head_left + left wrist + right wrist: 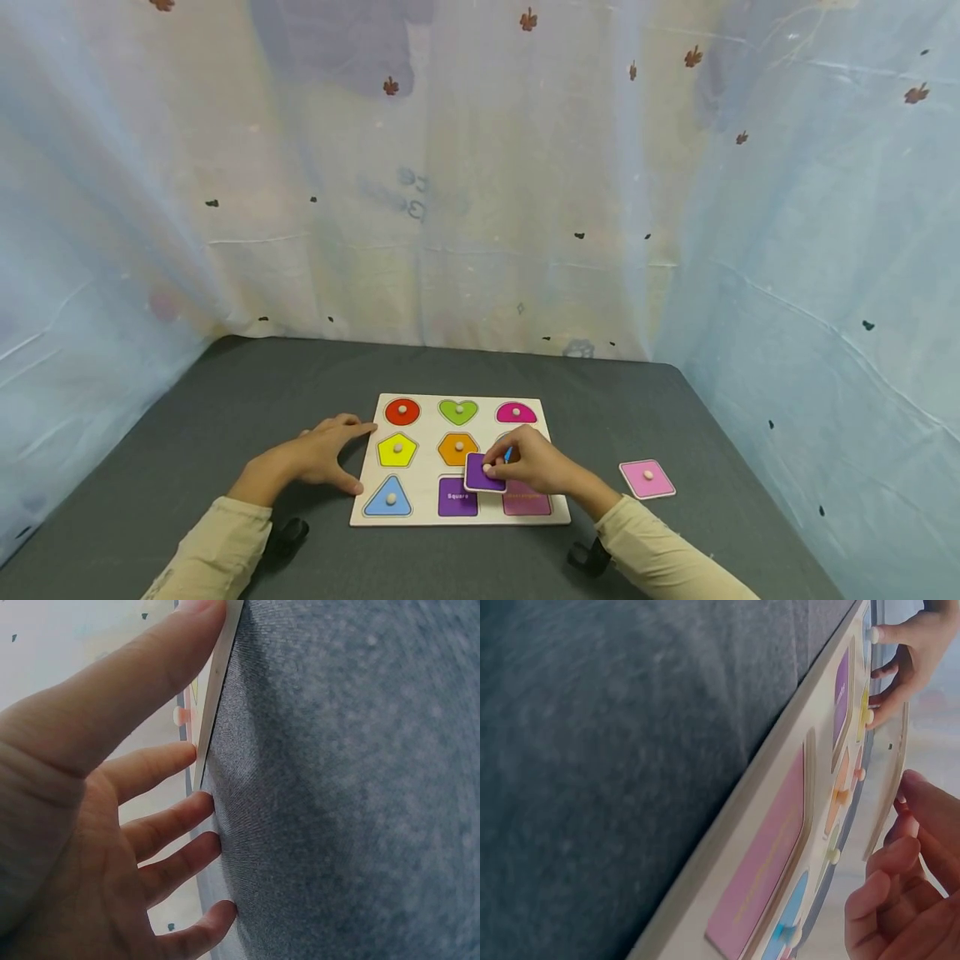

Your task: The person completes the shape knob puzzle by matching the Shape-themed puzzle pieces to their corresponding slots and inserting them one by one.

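A wooden shape puzzle board (425, 483) lies flat on the dark table. My right hand (534, 463) pinches the small knob of a purple square piece (474, 477) between thumb and finger. That piece is raised over the board, partly covering the purple recess (456, 504) marked Square; the right wrist view shows the piece (889, 787) edge-on. Beside this recess is a pink one (531, 505), partly hidden by the hand. My left hand (321, 455) touches the board's left edge with extended thumb and index finger; its other fingers (176, 825) are spread.
Several knobbed pieces sit in the board, among them a red circle (402, 412), a yellow pentagon (397, 450) and a blue triangle (387, 498). A loose pink piece (647, 488) lies on the table (622, 550) to the right. A patterned curtain (487, 275) surrounds the table.
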`<action>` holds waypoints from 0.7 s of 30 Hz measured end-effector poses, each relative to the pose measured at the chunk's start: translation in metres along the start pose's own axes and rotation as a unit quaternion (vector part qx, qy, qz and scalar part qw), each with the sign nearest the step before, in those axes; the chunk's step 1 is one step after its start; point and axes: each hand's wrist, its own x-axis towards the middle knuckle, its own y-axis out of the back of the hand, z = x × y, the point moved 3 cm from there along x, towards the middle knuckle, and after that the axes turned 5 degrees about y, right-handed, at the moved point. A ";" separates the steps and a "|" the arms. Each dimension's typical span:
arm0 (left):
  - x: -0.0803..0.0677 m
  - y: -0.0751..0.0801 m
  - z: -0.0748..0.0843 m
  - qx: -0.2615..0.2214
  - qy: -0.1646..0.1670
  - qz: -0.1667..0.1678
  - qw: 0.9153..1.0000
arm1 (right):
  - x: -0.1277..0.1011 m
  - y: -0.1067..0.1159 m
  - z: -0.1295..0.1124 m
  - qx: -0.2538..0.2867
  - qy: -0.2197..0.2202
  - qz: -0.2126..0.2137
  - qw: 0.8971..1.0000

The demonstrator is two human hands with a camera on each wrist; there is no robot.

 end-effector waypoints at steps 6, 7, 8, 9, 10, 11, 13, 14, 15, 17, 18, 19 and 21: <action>0.000 0.001 0.000 0.001 -0.005 0.002 1.000 | 0.003 -0.007 -0.005 0.003 -0.018 -0.004 1.000; -0.001 0.001 0.000 0.001 -0.006 0.002 1.000 | 0.004 -0.008 -0.006 0.005 -0.019 -0.006 1.000; -0.001 0.001 0.000 0.002 -0.007 0.003 1.000 | 0.005 -0.010 -0.007 0.006 -0.019 -0.008 1.000; -0.002 0.002 0.000 0.001 -0.007 0.003 1.000 | 0.005 -0.011 -0.007 0.008 -0.019 -0.011 1.000; -0.002 0.002 0.000 0.002 -0.009 0.004 1.000 | 0.006 -0.012 -0.007 0.010 -0.019 -0.012 1.000; -0.002 0.002 0.000 0.002 -0.010 0.005 1.000 | 0.007 -0.014 -0.008 0.012 -0.017 -0.015 1.000; -0.002 0.002 0.000 0.003 -0.011 0.005 1.000 | 0.009 -0.016 -0.008 0.015 -0.014 -0.022 1.000; -0.002 0.002 0.000 0.004 -0.011 0.005 1.000 | 0.010 -0.017 -0.008 0.018 -0.014 -0.024 0.999; -0.001 0.002 0.000 0.005 -0.010 0.005 1.000 | 0.011 -0.018 -0.008 0.020 -0.015 -0.026 0.999; 0.000 0.002 0.000 0.007 -0.011 0.005 1.000 | 0.012 -0.021 -0.008 0.023 -0.015 -0.031 0.999; 0.000 0.002 0.000 0.008 -0.011 0.004 1.000 | 0.013 -0.022 -0.007 0.025 -0.016 -0.034 0.999; 0.001 0.002 0.000 0.008 -0.012 0.004 1.000 | 0.013 -0.024 -0.007 0.026 -0.016 -0.036 0.999; 0.001 0.002 0.000 0.009 -0.012 0.004 1.000 | 0.014 -0.027 -0.007 0.025 -0.018 -0.040 0.999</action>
